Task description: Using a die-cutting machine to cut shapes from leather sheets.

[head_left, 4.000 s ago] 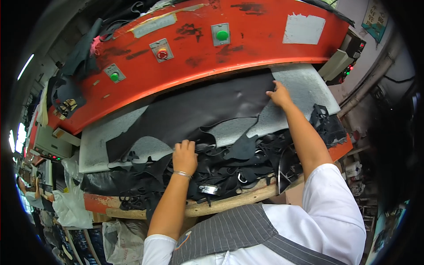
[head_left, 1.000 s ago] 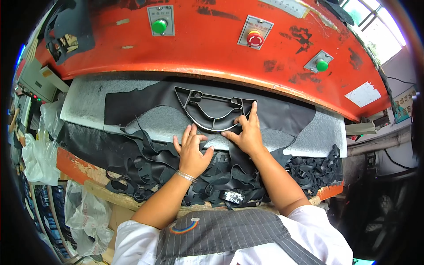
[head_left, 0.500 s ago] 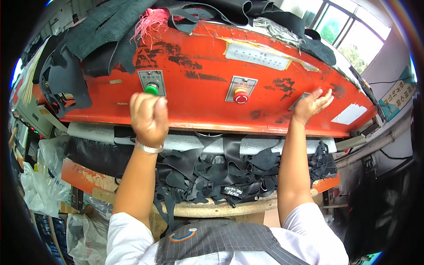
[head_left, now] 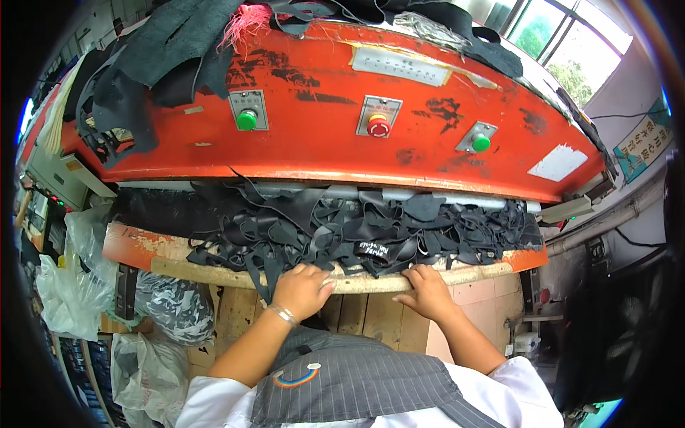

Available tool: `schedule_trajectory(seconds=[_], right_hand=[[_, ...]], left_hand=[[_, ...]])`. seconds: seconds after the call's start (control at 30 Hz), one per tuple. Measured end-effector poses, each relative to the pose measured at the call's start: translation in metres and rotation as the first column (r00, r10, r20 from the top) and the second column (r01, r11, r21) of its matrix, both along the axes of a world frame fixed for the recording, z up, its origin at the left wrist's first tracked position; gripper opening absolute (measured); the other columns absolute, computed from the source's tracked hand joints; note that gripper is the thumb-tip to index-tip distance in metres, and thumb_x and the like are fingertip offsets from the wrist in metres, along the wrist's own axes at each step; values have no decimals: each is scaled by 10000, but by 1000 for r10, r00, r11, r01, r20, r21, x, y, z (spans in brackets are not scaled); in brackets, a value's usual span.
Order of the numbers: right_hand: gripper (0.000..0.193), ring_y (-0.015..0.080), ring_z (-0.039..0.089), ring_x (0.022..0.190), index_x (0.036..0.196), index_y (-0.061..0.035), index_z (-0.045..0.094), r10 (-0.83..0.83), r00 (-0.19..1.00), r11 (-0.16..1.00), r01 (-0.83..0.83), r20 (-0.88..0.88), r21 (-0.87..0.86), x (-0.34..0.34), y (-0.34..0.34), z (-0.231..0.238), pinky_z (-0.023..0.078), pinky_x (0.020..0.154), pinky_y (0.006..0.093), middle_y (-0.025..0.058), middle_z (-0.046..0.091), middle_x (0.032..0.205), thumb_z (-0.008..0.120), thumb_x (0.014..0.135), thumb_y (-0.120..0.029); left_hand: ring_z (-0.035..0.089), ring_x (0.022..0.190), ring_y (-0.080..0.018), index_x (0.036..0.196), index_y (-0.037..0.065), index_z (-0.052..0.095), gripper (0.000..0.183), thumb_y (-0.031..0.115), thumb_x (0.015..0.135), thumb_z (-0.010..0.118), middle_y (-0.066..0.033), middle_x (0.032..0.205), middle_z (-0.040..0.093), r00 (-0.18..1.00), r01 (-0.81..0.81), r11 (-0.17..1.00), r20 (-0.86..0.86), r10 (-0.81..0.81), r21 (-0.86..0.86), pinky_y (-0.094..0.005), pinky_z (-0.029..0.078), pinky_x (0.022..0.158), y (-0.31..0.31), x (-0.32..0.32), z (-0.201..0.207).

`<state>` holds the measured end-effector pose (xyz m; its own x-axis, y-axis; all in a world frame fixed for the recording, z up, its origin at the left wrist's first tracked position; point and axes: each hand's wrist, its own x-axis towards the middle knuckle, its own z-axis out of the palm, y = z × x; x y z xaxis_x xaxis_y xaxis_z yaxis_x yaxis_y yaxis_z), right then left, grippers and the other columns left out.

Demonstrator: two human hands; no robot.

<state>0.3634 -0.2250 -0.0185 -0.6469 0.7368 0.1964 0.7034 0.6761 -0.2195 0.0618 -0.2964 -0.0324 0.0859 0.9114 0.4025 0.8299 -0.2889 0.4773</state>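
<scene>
Left hand (head_left: 302, 291) and right hand (head_left: 428, 294) lie on the rail (head_left: 367, 284), fingers bent; whether the hands grip it, I cannot tell. Scraps (head_left: 307, 225) heap just beyond, before the press (head_left: 307, 153).

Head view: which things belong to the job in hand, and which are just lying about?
Likely part of the job:
wooden rail, touched by the left hand and right hand
red machine, with two green buttons and a red button
black scraps heaped between rail and machine

Apparently just lying about:
pale bag at lower left
pink strands on the machine's top
</scene>
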Motion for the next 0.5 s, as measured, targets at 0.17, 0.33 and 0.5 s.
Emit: schedule_trajectory(seconds=[0.17,0.33,0.5], right_hand=[[462,291,555,903,945,-72,647,-133,991,986,133,-11,104,6,-12,-23,466,789,393,88,571,900,855,548,-185],[477,288,563,891,944,-72,648,-55,996,996,49,70,81,0,14,-15,477,779,397,88,569,892,863,542,-212],[475,323,634,954,1060,-70,659,333,879,898,-186,341,-398,-4,80,43,517,805,424,130,656,1012,783,713,-369]], left_hand=[[591,832,-275,774,92,659,203,291,810,643,-71,791,610,986,-161,987,-51,160,-10,-410,471,739,-9,30,-16],[585,827,-287,768,97,703,205,293,787,647,-74,793,614,980,-200,978,-32,198,-55,-412,471,754,9,24,-17],[625,803,-259,806,92,733,170,258,780,704,-68,787,658,979,-55,984,182,86,-168,-382,497,728,22,-6,1]])
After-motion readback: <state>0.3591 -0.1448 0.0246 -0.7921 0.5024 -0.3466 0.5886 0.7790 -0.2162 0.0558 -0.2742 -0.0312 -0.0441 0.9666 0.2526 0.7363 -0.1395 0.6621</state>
